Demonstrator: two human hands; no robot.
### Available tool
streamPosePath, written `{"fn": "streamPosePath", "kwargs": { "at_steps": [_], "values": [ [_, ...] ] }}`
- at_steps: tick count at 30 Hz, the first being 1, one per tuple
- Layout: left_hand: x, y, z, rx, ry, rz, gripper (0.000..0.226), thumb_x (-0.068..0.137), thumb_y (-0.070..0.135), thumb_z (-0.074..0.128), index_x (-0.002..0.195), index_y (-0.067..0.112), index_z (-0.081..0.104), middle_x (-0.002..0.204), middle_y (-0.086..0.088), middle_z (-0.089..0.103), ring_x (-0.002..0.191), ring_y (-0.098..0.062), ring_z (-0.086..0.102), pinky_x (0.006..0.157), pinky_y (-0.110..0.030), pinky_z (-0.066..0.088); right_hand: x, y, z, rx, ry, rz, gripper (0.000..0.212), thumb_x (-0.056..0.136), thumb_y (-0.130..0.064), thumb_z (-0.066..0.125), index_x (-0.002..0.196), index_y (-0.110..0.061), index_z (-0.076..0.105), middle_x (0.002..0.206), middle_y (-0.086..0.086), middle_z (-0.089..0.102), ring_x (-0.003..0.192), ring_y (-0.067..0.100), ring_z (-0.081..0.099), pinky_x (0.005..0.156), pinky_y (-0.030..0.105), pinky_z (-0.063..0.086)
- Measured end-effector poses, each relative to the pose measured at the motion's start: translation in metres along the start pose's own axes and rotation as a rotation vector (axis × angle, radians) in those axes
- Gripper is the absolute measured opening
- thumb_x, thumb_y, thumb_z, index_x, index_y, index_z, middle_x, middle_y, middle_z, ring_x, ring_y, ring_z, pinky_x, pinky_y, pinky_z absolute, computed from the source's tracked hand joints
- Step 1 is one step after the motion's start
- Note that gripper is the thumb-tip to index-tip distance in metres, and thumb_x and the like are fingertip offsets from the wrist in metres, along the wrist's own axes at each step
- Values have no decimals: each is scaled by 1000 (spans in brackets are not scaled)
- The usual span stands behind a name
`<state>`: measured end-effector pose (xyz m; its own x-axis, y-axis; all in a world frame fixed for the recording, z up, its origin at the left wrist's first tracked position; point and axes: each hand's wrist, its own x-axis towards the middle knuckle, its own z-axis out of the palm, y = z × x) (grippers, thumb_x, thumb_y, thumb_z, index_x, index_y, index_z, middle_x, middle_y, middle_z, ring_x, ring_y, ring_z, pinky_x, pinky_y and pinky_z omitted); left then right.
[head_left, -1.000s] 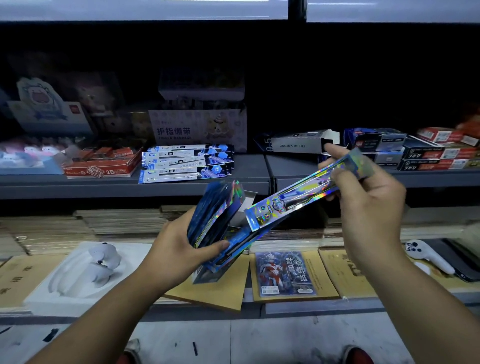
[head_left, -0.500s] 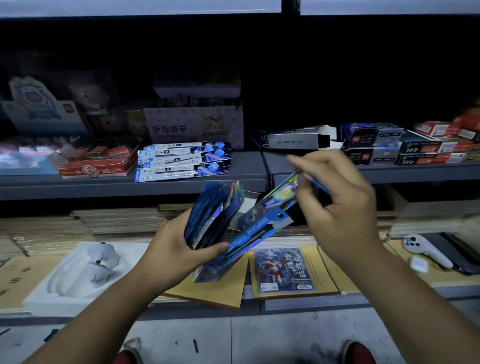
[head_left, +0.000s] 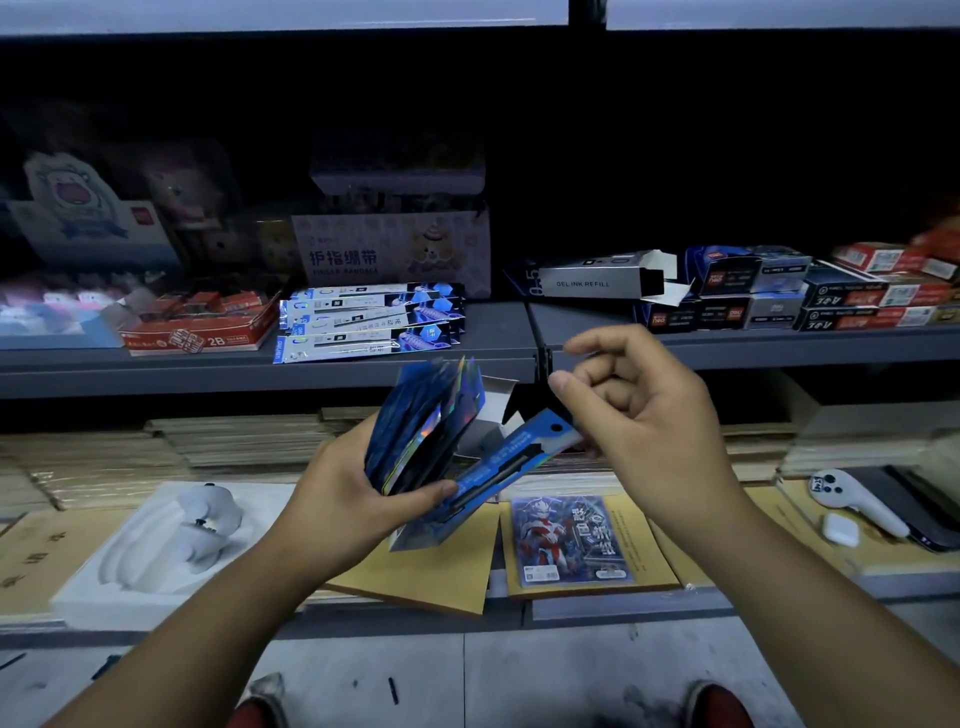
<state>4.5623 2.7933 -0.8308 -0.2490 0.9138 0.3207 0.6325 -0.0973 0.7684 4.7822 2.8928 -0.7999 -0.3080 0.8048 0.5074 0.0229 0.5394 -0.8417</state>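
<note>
A person stands at a dimly lit stationery shelf, sorting blue holographic pen packs. The left hand (head_left: 353, 499) grips a fanned bundle of packs (head_left: 421, 421) between thumb and curled fingers, holding it upright in front of the grey middle shelf (head_left: 260, 374). One single pack (head_left: 498, 467) juts out of the bundle's near side and slants up to the right, where its top end meets the right hand (head_left: 644, 415). That hand's fingers are curled, with thumb and forefinger apart above the pack. Whether the lower fingers pinch the pack's end cannot be made out.

A short stack of matching packs (head_left: 363, 322) already lies flat on the middle shelf, far left of the hands, beside a red 2B box (head_left: 197, 332). Judging by the thick bundle in hand, the stocking looks only partly done, with most packs yet to be laid down. A gel ink refill box (head_left: 597, 283) sits on the shelf to the right.
</note>
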Motion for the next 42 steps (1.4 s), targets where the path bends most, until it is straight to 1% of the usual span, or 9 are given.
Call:
{"fn": "streamPosePath", "kwargs": {
  "at_steps": [2,6,11,16,19,22,27,32,42],
  "values": [
    [0,2,0,1,3,3,36,73,21,88,81,36,56,65,32,65,61,12,63,53,-5,43,-1,-3,0,28,13,20,5,93,-20,72,94,-20,68,81,12,64,68,35,61,57,38,54],
    [0,2,0,-21,25,-7,33,75,22,87,81,35,58,64,27,67,58,8,63,52,-8,44,-5,-6,-2,-16,-180,68,25,83,-40,75,86,-16,69,72,19,63,62,37,59,54,44,51],
    [1,2,0,-65,27,-45,27,75,23,87,84,27,61,61,21,67,53,3,63,49,-12,45,-3,-1,4,119,-276,205,5,90,-4,74,94,-2,72,69,25,64,55,30,59,51,33,54],
    [3,2,-3,-131,50,-89,27,76,24,86,83,21,60,56,2,66,42,-13,56,43,-24,45,3,-9,-1,373,-49,254,4,94,-2,66,97,0,68,78,15,72,60,26,68,57,31,61],
    [2,4,-6,-97,30,-83,32,77,20,86,87,31,57,59,20,67,47,2,59,46,-12,43,7,-16,-8,537,42,249,4,101,-4,55,102,-2,59,91,20,73,67,28,73,61,30,61],
    [1,4,-8,-91,-66,-99,33,77,17,85,90,30,58,63,26,68,53,8,62,49,-9,45,7,-17,-10,638,90,231,6,95,-13,61,100,-10,59,87,13,69,63,19,59,58,25,48],
    [3,7,-9,-138,-250,-184,27,77,9,85,87,21,62,58,19,67,49,7,59,50,-7,41,11,-9,-12,543,151,275,30,98,4,50,123,-7,62,84,4,68,58,11,44,53,21,35],
    [3,5,-13,-85,-367,-227,24,76,19,88,87,17,67,73,7,75,63,-1,67,59,-16,49,12,0,-8,343,167,285,32,100,1,48,110,-17,72,104,6,73,58,11,50,55,26,40],
    [-1,22,-16,-201,-380,-265,24,79,4,82,77,12,60,51,13,62,43,6,52,45,-8,38,11,6,-7,218,133,203,39,99,0,50,106,-26,79,103,14,73,73,23,52,64,33,42]
  ]
}}
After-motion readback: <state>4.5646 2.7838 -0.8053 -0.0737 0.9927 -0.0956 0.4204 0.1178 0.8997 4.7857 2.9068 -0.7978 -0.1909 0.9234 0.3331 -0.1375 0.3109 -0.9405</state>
